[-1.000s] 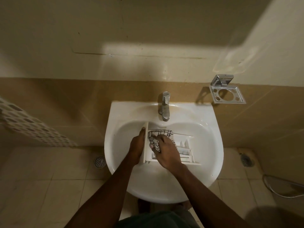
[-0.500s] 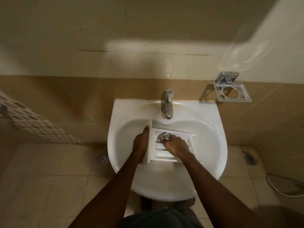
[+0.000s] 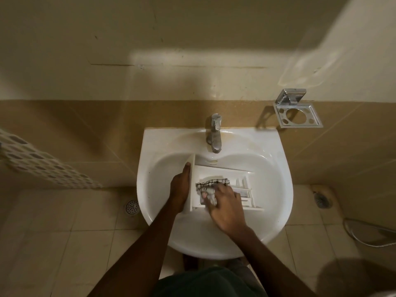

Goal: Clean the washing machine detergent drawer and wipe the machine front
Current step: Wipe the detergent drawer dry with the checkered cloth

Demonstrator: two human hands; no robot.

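A white plastic detergent drawer (image 3: pixel 227 172) lies in the bowl of a white wash basin (image 3: pixel 276 189), its front panel turned to the left. My left hand (image 3: pixel 180 189) grips that front panel from the left side. My right hand (image 3: pixel 225 205) holds a white cloth with a black check pattern (image 3: pixel 211 185) and presses it into the drawer's left compartment. The small ribbed compartments at the drawer's right end stay uncovered.
A chrome tap (image 3: pixel 214 133) stands at the back of the basin, with no water visible. A chrome soap holder (image 3: pixel 297 112) hangs on the wall to the right. Floor drains (image 3: pixel 131 206) lie on the tiled floor; a hose (image 3: pixel 368 234) curves at the right.
My right hand has pulled the cloth back toward me and to the left inside the drawer, and more of the cloth shows now. My left hand keeps its hold on the front panel.
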